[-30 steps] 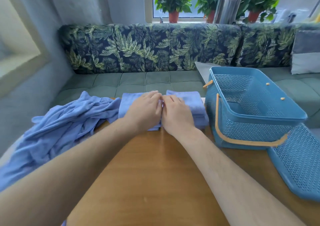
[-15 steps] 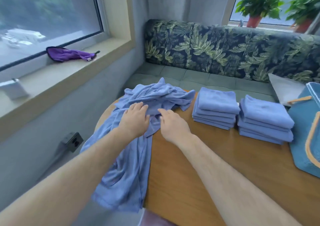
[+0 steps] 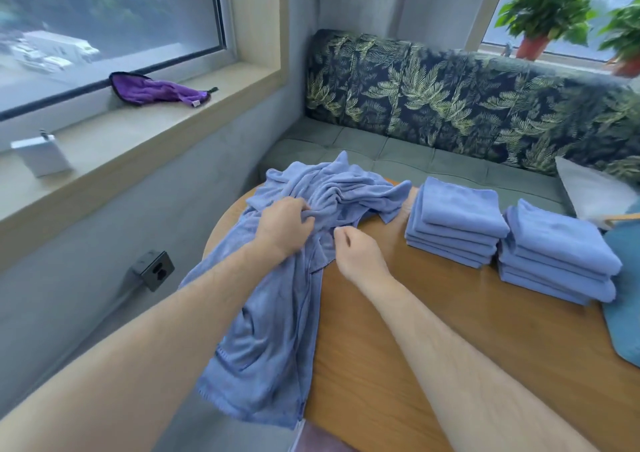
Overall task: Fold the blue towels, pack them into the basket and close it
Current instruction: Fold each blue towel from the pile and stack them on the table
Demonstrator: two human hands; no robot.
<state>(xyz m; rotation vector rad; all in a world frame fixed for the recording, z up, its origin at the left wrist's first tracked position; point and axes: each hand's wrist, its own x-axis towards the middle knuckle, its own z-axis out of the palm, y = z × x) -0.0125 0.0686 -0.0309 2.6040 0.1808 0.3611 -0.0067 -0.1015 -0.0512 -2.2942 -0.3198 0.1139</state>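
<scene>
A heap of unfolded blue towels lies over the left edge of the wooden table and hangs down its side. My left hand grips a fold of the heap near its top. My right hand pinches the cloth edge just beside it. Two stacks of folded blue towels stand to the right: one stack nearer the heap, the other stack against the blue basket. Only a sliver of the basket shows at the right edge.
A green sofa with leaf-print cushions runs behind the table. A grey pillow lies by the basket. On the window sill to the left sit a purple cloth and a white box. A wall socket is below.
My hands left the folded stacks and moved left to the loose heap. They lay flat on it half a second ago; now the fingers have curled onto the cloth.
</scene>
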